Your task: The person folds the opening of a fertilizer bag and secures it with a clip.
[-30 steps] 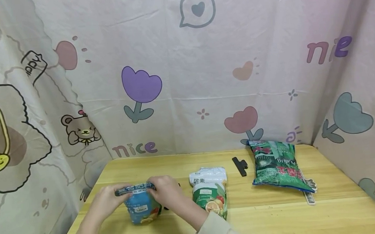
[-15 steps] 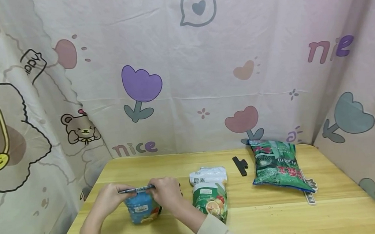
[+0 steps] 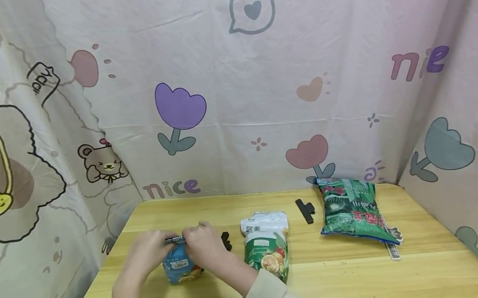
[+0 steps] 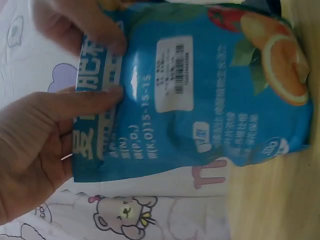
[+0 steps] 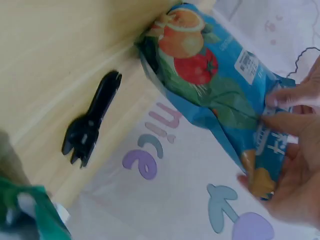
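A blue fertilizer bag (image 3: pixel 178 264) printed with fruit stands upright on the left of the table. My left hand (image 3: pixel 152 251) pinches the left part of its top edge between thumb and fingers. The right hand (image 3: pixel 204 245) grips the same edge at the other end, covering that corner in the head view. Seen from the left wrist, the bag (image 4: pixel 175 95) shows a white barcode label and a flattened top strip. Just right of the right hand, a black bag clip (image 5: pixel 90 120) lies on the table, partly hidden in the head view.
A green and white bag (image 3: pixel 266 247) stands right of my right forearm. Farther right lie a second black clip (image 3: pixel 305 210) and a plump green bag (image 3: pixel 353 212), which partly covers a white flat piece (image 3: pixel 393 251). Patterned curtains (image 3: pixel 235 98) enclose the table (image 3: pixel 359 280).
The top strip of the blue bag has tipped over, hiding its lettering. My hands have drawn closer together along the edge, the left one moving right. More of the nearby black clip shows.
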A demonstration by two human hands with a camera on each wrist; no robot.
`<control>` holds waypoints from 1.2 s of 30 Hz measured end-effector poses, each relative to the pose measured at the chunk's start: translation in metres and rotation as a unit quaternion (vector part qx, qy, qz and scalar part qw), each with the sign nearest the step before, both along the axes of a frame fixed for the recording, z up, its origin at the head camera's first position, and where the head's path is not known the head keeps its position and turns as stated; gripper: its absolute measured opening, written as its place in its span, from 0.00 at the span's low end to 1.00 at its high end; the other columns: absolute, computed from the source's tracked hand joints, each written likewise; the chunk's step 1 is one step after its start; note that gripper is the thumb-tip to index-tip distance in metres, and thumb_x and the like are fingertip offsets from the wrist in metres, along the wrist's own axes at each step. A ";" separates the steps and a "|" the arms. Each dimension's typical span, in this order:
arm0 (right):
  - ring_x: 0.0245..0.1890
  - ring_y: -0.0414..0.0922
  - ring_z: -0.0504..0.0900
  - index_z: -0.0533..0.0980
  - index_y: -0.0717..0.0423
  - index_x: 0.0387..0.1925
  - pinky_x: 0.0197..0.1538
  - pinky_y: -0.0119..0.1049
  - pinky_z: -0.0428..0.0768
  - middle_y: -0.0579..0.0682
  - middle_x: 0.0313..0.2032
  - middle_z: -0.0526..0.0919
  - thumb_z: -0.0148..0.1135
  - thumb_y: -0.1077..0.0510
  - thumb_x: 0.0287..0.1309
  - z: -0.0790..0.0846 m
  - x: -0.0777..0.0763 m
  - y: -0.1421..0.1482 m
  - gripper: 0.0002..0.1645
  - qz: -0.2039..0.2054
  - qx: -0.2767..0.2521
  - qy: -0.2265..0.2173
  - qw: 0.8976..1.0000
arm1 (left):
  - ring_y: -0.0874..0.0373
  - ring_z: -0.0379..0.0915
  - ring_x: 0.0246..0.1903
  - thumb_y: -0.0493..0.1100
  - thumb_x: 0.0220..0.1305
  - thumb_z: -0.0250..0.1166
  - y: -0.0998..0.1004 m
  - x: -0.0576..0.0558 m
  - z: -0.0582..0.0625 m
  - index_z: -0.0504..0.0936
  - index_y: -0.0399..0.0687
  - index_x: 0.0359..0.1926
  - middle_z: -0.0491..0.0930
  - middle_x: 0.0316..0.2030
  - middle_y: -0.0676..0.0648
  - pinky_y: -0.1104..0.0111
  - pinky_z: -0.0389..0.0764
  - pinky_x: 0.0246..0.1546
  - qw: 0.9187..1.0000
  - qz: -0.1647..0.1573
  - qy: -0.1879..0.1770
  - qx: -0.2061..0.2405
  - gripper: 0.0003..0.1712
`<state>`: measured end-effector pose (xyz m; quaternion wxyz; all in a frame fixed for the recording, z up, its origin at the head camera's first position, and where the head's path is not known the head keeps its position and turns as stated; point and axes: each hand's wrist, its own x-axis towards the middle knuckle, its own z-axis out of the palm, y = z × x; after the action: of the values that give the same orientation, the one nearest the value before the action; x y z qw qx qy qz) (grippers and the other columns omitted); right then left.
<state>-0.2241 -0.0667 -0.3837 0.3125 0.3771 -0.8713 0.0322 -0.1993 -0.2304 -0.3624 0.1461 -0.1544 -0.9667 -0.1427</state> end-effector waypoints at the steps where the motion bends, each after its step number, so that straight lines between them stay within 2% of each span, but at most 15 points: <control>1: 0.12 0.31 0.68 0.77 0.48 0.24 0.26 0.22 0.72 0.38 0.15 0.73 0.66 0.53 0.52 0.000 0.000 -0.001 0.07 0.005 0.000 0.002 1.000 | 0.52 0.79 0.29 0.36 0.46 0.72 0.001 0.000 -0.001 0.87 0.51 0.32 0.83 0.29 0.50 0.59 0.78 0.29 1.000 -0.001 0.006 0.001 0.09; 4: 0.10 0.31 0.65 0.77 0.47 0.22 0.13 0.21 0.59 0.38 0.15 0.74 0.67 0.50 0.51 -0.004 0.000 -0.002 0.09 0.007 -0.015 -0.003 1.000 | 0.53 0.79 0.28 0.39 0.44 0.73 0.000 0.000 -0.007 0.87 0.52 0.31 0.83 0.28 0.52 0.59 0.78 0.29 1.000 -0.002 0.018 0.012 0.09; 6: 0.10 0.31 0.64 0.78 0.46 0.22 0.12 0.21 0.57 0.37 0.15 0.75 0.68 0.49 0.50 -0.007 -0.001 -0.003 0.09 0.002 -0.029 -0.006 1.000 | 0.54 0.79 0.28 0.42 0.42 0.74 -0.002 -0.001 -0.010 0.87 0.54 0.30 0.83 0.27 0.53 0.59 0.78 0.29 1.000 0.001 0.020 0.023 0.09; 13: 0.10 0.29 0.67 0.81 0.45 0.22 0.13 0.19 0.58 0.36 0.16 0.78 0.70 0.49 0.48 -0.016 -0.003 -0.002 0.07 0.008 -0.075 0.026 0.997 | 0.57 0.77 0.24 0.45 0.43 0.74 -0.003 -0.004 -0.014 0.88 0.57 0.28 0.83 0.26 0.54 0.65 0.74 0.21 0.999 0.012 0.005 0.048 0.07; 22: 0.11 0.29 0.70 0.81 0.45 0.24 0.14 0.17 0.59 0.37 0.17 0.79 0.69 0.52 0.49 -0.021 -0.006 -0.003 0.04 0.005 -0.091 0.028 0.995 | 0.59 0.76 0.22 0.44 0.43 0.73 -0.001 -0.005 -0.011 0.88 0.56 0.27 0.83 0.24 0.54 0.68 0.70 0.18 0.999 0.011 0.008 0.042 0.05; 29: 0.11 0.29 0.69 0.81 0.44 0.24 0.13 0.19 0.57 0.36 0.16 0.79 0.69 0.51 0.49 -0.021 -0.006 -0.004 0.04 -0.009 -0.089 0.015 0.996 | 0.62 0.73 0.21 0.41 0.44 0.73 -0.001 -0.004 -0.008 0.88 0.54 0.26 0.83 0.25 0.53 0.69 0.67 0.17 0.998 0.019 -0.011 0.059 0.05; 32: 0.11 0.29 0.69 0.81 0.44 0.25 0.13 0.19 0.57 0.36 0.17 0.79 0.68 0.51 0.50 -0.019 -0.005 -0.004 0.04 -0.012 -0.081 0.009 0.997 | 0.59 0.76 0.23 0.41 0.43 0.73 0.000 -0.004 -0.008 0.88 0.55 0.26 0.83 0.25 0.53 0.68 0.69 0.19 0.998 0.020 -0.007 0.058 0.05; 36: 0.09 0.29 0.64 0.81 0.44 0.27 0.12 0.20 0.55 0.37 0.15 0.78 0.67 0.50 0.52 -0.015 -0.003 -0.002 0.04 -0.016 -0.057 0.010 0.998 | 0.55 0.78 0.28 0.40 0.45 0.73 0.000 -0.003 -0.009 0.88 0.54 0.27 0.83 0.26 0.53 0.64 0.74 0.23 0.998 0.021 0.003 0.057 0.05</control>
<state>-0.2274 -0.0686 -0.3989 0.3431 0.3447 -0.8707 0.0729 -0.2028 -0.2308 -0.3718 0.1610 -0.1256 -0.9596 -0.1937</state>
